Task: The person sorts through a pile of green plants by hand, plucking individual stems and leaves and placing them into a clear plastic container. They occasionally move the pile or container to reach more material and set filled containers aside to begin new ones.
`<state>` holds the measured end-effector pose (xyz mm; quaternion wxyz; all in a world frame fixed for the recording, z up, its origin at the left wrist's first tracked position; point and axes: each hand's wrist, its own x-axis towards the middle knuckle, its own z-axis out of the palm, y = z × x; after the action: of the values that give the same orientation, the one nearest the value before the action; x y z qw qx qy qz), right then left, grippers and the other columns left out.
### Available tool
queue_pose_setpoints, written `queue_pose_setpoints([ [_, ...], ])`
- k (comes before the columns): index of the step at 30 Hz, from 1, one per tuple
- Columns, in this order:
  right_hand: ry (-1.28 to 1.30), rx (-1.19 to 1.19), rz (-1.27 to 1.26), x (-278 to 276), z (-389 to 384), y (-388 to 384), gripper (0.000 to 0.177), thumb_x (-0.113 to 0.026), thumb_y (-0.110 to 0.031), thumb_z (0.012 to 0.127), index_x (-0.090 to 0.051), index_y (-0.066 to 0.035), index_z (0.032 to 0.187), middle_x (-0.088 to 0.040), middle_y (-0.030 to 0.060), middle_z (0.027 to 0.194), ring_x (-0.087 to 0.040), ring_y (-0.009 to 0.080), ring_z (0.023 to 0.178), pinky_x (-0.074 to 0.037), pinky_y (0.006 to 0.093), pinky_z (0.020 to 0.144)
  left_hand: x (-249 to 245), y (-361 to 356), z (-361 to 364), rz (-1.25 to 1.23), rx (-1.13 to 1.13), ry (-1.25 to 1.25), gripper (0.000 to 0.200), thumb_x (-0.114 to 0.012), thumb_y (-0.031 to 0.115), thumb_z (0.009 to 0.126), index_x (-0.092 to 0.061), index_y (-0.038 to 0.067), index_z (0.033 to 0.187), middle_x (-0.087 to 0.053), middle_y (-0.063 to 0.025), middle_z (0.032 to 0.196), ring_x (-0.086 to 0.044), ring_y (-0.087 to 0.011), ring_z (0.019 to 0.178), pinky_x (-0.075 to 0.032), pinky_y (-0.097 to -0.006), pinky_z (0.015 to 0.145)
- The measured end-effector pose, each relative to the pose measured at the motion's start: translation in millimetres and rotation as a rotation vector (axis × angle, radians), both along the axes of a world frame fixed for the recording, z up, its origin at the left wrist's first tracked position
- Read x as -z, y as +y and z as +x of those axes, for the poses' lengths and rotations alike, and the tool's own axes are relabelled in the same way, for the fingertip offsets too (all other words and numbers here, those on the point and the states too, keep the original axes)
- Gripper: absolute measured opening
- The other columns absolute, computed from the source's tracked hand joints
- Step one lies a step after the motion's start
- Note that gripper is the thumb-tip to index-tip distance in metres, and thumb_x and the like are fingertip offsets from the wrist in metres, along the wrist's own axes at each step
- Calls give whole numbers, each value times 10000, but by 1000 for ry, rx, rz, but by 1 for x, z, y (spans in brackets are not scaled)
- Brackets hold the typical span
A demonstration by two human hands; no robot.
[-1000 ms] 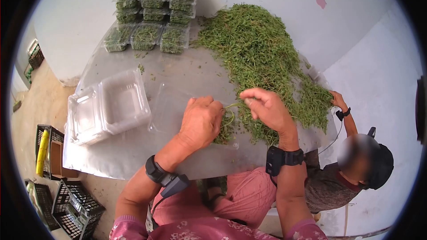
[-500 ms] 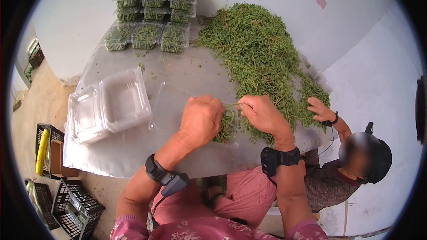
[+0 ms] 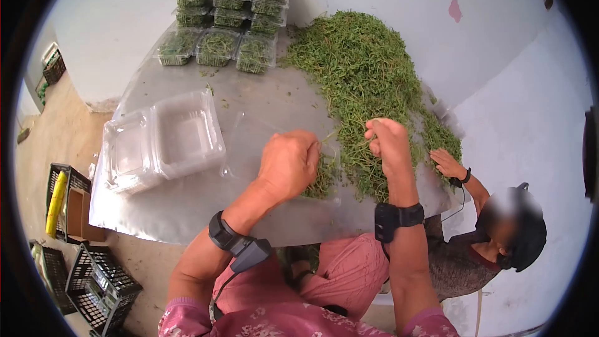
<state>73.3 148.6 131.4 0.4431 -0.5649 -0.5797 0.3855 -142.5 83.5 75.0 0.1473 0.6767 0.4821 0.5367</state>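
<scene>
My left hand (image 3: 288,161) is closed, with a thin green stem (image 3: 329,137) sticking out past its fingertips. Just beyond its knuckles, a clear plastic box (image 3: 337,195) holds some green sprigs (image 3: 321,178); its transparent lid (image 3: 236,140) lies folded out to the left, partly hidden by the hand. My right hand (image 3: 389,143) is raised over the near part of a big heap of leafy green stems (image 3: 359,62). Its fingers are curled in toward the thumb, and whatever they pinch is too small to make out.
Nested clear boxes (image 3: 187,128) stand at left on the metal table (image 3: 262,221). Filled boxes (image 3: 216,47) are stacked at the back. At right, a co-worker's hand (image 3: 448,163) touches the heap's edge. Black crates (image 3: 103,284) sit on the floor at left.
My right hand has moved away from my left, up and to the right, letting go of the stem between them. The co-worker's hand has lowered onto the greens.
</scene>
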Motion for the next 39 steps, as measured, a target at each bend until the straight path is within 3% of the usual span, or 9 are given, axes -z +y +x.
queue_pose_setpoints([
  [1,88,-51,-64,-3,3,-1,235,-571,-169,935,-639,44,1009,-617,70,764,-479,59,507,-318,206,416,-1,-1,-1,-39,-22,-46,83,-633,91,841,-638,12,817,-610,-189,690,-605,-384,650,-468,-436,595],
  [4,145,-167,-234,-10,-6,-12,233,-576,-157,929,-637,52,1011,-627,82,748,-481,68,488,-326,214,408,-7,-3,-2,-165,-20,-93,110,-639,106,843,-657,-2,829,-596,-205,625,-614,-378,590,-471,-430,557],
  [9,-114,-271,-317,2,-38,-25,273,-587,-143,910,-631,83,1058,-682,115,808,-540,95,474,-422,231,449,-8,-4,-3,-239,25,29,141,-640,122,858,-659,-10,813,-594,-214,622,-618,-377,588,-472,-436,564],
  [12,-363,-248,-49,29,-30,-19,258,-589,-126,900,-633,77,1053,-683,88,796,-572,104,502,-471,258,494,0,0,-8,-233,54,101,140,-635,123,864,-659,-8,823,-613,-219,669,-626,-386,630,-480,-432,585],
  [15,-316,-208,-74,20,-17,-13,216,-602,-108,879,-651,54,1014,-682,63,768,-596,112,533,-497,267,544,-2,2,-12,-226,45,93,137,-633,124,866,-659,-6,831,-629,-216,717,-631,-398,680,-490,-435,613],
  [19,-553,-210,-53,20,6,-6,188,-655,-102,830,-690,5,979,-682,91,733,-624,141,606,-512,303,590,-1,2,-11,-209,89,82,127,-633,128,864,-661,4,861,-646,-212,764,-633,-409,717,-505,-442,631],
  [25,-802,-407,-193,35,13,-5,263,-712,-121,766,-723,-28,1012,-716,117,819,-658,191,748,-518,321,707,14,-4,6,-149,176,437,131,-672,205,856,-707,90,909,-668,-141,850,-644,-327,805,-460,-419,797],
  [31,-616,-530,-318,52,22,6,231,-720,-146,776,-707,-10,962,-690,42,786,-605,126,702,-493,296,659,18,-10,10,-139,229,598,132,-670,240,858,-724,121,878,-607,-103,901,-604,-277,931,-360,-408,940],
  [39,-440,-435,-321,8,24,-10,176,-684,-178,840,-677,-6,877,-601,-23,708,-513,56,614,-417,248,541,19,-11,12,-140,202,728,126,-656,233,857,-719,124,851,-596,-100,905,-599,-273,927,-350,-407,944],
])
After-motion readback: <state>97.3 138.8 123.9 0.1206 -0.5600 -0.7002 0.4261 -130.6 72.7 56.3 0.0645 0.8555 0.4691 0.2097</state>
